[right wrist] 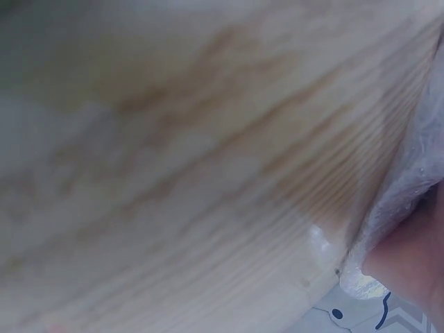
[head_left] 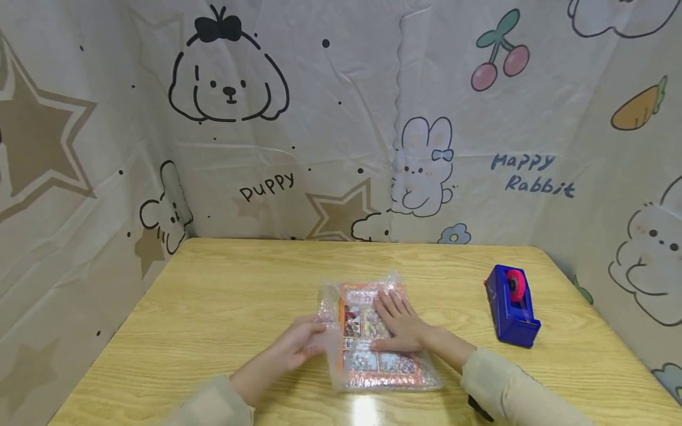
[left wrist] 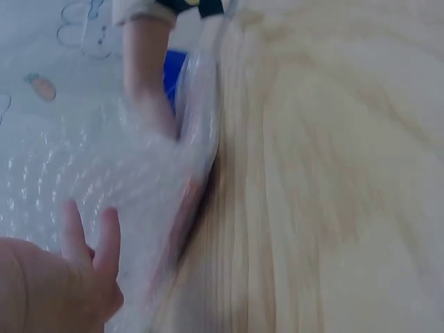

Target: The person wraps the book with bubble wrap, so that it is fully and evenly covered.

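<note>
A flat rectangular item with an orange border and printed pictures (head_left: 353, 322) lies on the table, wrapped in clear bubble wrap (head_left: 331, 305). My left hand (head_left: 298, 344) pinches the loose left edge of the wrap. In the left wrist view, that bubble wrap (left wrist: 69, 166) spreads raised beside my left hand (left wrist: 76, 277). My right hand (head_left: 402, 324) presses flat on the wrapped item, fingers spread over its upper right part. The right wrist view catches only a blurred bit of my right hand (right wrist: 409, 257) against the bubble wrap (right wrist: 406, 187).
To the right on the wooden table (head_left: 229, 296) stands a blue tape dispenser (head_left: 514, 328) with a pink-cored roll (head_left: 515, 286). A small dark object (head_left: 479, 408) shows under the right sleeve. Cartoon-printed cloth (head_left: 341, 136) hangs behind the table and along both sides.
</note>
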`<state>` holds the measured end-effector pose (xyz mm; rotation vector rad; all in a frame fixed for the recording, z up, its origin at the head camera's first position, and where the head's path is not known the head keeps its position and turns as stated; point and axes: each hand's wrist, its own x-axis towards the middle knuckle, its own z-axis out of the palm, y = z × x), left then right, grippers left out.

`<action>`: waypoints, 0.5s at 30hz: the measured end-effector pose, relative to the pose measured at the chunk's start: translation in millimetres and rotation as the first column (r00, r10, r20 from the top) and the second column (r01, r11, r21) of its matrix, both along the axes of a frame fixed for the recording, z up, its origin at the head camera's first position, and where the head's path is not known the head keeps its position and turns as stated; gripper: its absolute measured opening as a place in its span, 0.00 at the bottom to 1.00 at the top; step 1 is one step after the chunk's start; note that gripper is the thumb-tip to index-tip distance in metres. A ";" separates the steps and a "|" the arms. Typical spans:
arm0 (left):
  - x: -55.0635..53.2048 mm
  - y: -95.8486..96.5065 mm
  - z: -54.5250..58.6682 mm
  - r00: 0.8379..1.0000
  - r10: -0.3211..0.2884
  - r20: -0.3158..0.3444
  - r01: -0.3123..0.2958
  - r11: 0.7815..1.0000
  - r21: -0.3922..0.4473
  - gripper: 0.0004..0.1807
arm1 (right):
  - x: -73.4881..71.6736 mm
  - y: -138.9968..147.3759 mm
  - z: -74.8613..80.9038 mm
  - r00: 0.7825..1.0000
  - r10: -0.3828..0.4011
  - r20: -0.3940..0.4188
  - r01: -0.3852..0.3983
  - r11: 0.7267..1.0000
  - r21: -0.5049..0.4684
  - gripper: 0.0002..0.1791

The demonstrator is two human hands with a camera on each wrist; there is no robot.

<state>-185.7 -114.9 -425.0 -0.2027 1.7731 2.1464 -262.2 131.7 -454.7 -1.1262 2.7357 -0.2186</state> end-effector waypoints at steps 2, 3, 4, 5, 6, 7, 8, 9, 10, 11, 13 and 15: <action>-0.9 9.9 -2.8 1.000 -0.027 -0.009 0.028 0.998 0.061 0.22 | 0.1 -0.2 0.4 1.000 -0.001 -0.008 0.001 1.000 0.003 0.52; -1.4 13.4 -3.7 0.999 -0.050 -0.011 0.050 0.995 0.087 0.22 | 0.3 -0.3 0.8 1.000 -0.002 -0.009 0.002 1.000 0.002 0.52; -1.6 16.0 -4.9 0.998 -0.069 -0.014 0.070 0.991 0.111 0.23 | 0.5 -0.6 1.2 1.000 0.000 -0.013 0.000 1.000 0.001 0.52; -1.9 17.3 -5.8 0.996 -0.089 -0.013 0.090 0.986 0.141 0.24 | 0.7 -0.9 1.4 1.000 0.000 -0.014 0.000 1.000 0.001 0.52; -2.3 18.4 -7.2 0.995 -0.098 -0.012 0.099 0.980 0.170 0.25 | 0.9 -1.2 1.4 1.000 0.000 -0.010 0.000 1.000 -0.004 0.52; -2.5 18.8 -8.4 0.994 -0.107 -0.012 0.108 0.976 0.190 0.26 | 1.2 -1.4 1.6 1.000 0.000 -0.007 0.000 1.000 -0.006 0.52; -2.5 18.7 -9.6 0.993 -0.119 -0.007 0.118 0.972 0.201 0.26 | 1.3 -1.4 1.5 1.000 0.000 -0.003 0.000 1.000 -0.011 0.52; -2.2 18.4 -10.6 0.990 -0.138 -0.019 0.140 0.973 0.185 0.25 | 1.1 -1.3 0.9 1.000 0.001 -0.002 -0.001 1.000 -0.011 0.52; -2.0 18.2 -11.5 0.985 -0.167 -0.044 0.171 0.975 0.140 0.24 | 0.9 -1.1 0.5 1.000 0.002 -0.001 -0.002 1.000 -0.011 0.52; -1.4 18.0 -12.2 0.974 -0.210 -0.092 0.215 0.975 0.057 0.25 | 0.5 -0.7 0.0 1.000 0.002 0.004 -0.002 1.000 -0.014 0.52; -0.5 18.3 -13.3 0.914 -0.341 -0.219 0.292 0.929 -0.226 0.28 | -0.4 0.1 -0.9 1.000 0.001 0.008 0.000 1.000 -0.016 0.52; 0.6 19.8 -14.2 0.815 -0.481 -0.323 0.251 0.796 -0.551 0.33 | -2.0 0.8 -2.3 1.000 0.002 0.008 -0.002 1.000 -0.023 0.52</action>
